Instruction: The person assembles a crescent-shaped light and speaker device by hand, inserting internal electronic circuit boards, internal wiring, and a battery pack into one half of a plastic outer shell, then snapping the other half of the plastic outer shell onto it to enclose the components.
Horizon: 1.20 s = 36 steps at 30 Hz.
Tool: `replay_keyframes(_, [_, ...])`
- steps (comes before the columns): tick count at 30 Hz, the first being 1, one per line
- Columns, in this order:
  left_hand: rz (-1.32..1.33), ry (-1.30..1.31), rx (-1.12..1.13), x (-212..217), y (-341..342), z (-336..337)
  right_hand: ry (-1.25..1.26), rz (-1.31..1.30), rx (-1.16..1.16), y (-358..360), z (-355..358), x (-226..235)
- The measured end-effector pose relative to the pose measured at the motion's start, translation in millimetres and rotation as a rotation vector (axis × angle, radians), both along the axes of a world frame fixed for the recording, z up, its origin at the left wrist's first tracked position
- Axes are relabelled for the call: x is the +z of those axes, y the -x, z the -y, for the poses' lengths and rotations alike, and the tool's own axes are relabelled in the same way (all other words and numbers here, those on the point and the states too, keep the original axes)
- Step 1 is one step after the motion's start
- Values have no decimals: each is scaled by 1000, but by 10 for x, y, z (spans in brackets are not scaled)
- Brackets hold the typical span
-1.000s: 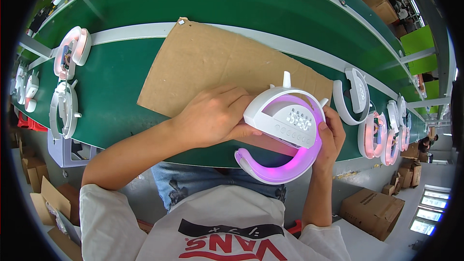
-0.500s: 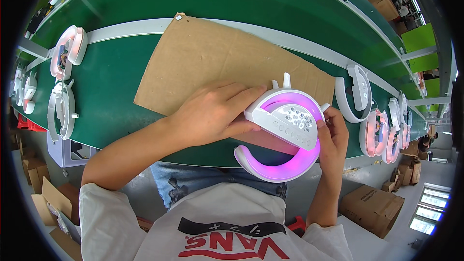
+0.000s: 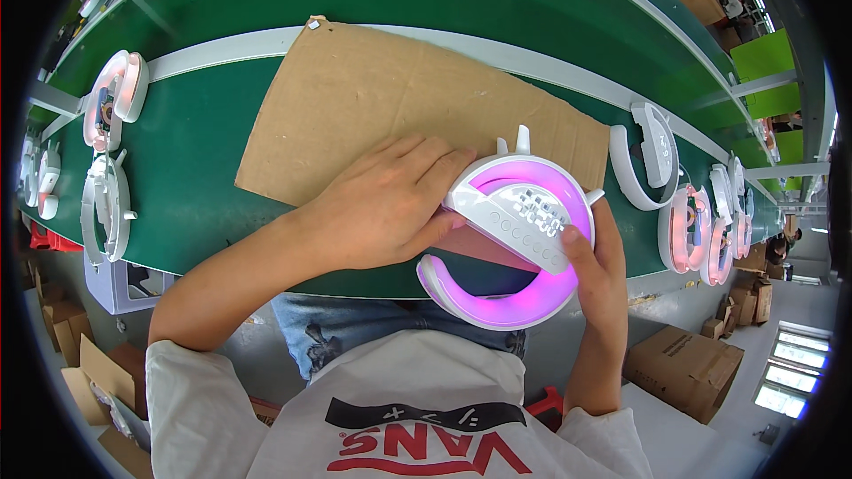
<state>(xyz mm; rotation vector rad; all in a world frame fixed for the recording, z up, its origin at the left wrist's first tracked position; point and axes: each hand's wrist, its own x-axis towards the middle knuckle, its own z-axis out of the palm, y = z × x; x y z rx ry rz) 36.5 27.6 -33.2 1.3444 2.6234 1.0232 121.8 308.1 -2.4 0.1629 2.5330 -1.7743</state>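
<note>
Left hand (image 3: 382, 208) curled over the left end of a white ring-shaped lamp (image 3: 515, 239) with a glowing pink rim, fingers clamped on its flat white panel; right hand (image 3: 603, 275) cupped under the right side, thumb pressed on the row of small buttons along that panel. Held clear of the green worktop (image 3: 195, 168), just above its near edge and over the lap, near a sheet of brown cardboard (image 3: 399, 98) lying beyond it. Likely a check of the lit unit: display digits showing, rim aglow, thumb on the controls. Next move, by judgement, calls for a steady two-handed grip while the thumb works along the buttons, then a level set-down on the cardboard without knocking the two small prongs at the far edge. Lies tilted, face up toward the camera; open gap of the ring points down-left toward the body, prongs point away toward the cardboard; long axis of the flat panel runs from upper left to lower right. Farther out, to the right along the worktop, a row of like lamps (image 3: 683, 226), some lit pink, one unlit white (image 3: 652, 146); to the left, more white ring parts (image 3: 111, 102) standing on edge. Below the worktop, brown cartons (image 3: 683, 368) on the floor.
</note>
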Motion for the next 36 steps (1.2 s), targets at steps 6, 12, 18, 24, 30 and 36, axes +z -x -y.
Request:
replay_keyframes(6, [223, -16, -7, 147, 78, -3, 164, 184, -3, 57, -2, 105])
replay_keyframes(12, [373, -23, 195, 277, -46, -229, 172, 247, 54, 79, -22, 165])
replay_keyframes(18, [442, -279, 215, 224, -237, -243, 306, 148, -19, -94, 119, 156])
replay_keyframes(24, [792, -465, 199, 318, -344, -194, 554, 205, -6, -114, 152, 215])
replay_keyframes(30, [485, -584, -18, 671, -267, 12, 496, 155, 222, -31, 133, 367])
replay_keyframes(36, [500, -335, 42, 1102, 44, 189, 471, -145, 284, 341, 196, 574])
